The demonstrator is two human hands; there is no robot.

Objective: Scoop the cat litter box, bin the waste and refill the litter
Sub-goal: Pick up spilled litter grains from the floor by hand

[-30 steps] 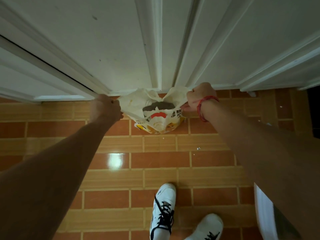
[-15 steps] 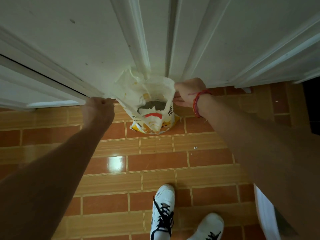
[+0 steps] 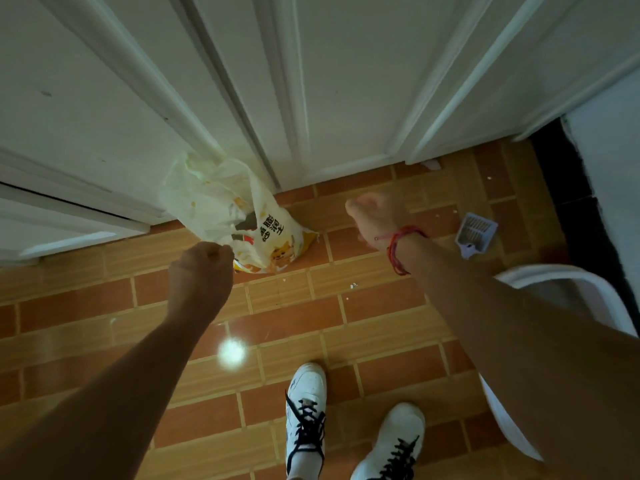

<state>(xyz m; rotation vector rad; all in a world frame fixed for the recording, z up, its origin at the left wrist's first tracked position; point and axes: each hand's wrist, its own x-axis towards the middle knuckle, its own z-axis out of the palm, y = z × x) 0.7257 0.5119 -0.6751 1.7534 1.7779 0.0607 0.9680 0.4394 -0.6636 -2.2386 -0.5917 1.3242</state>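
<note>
Grips crinkled, glossy plastic litter bag (image 3: pixel 239 216) in fisted left hand (image 3: pixel 202 271), bag slumped on smooth brick-pattern tiles (image 3: pixel 381 306) against white panelled door (image 3: pixel 346 81); holds blurred right hand (image 3: pixel 375 216) clear of bag, grip impossible to tell; beyond, slotted lilac scoop (image 3: pixel 475 235) flat near rounded white litter box (image 3: pixel 561 275)

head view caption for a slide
Left hand grips the printed bag by the doors; right hand apart, scoop on floor.

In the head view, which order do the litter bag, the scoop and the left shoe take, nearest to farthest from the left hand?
1. litter bag: the left hand grips its rim.
2. left shoe: behind the hand, toward the person.
3. scoop: far to the right.
</note>
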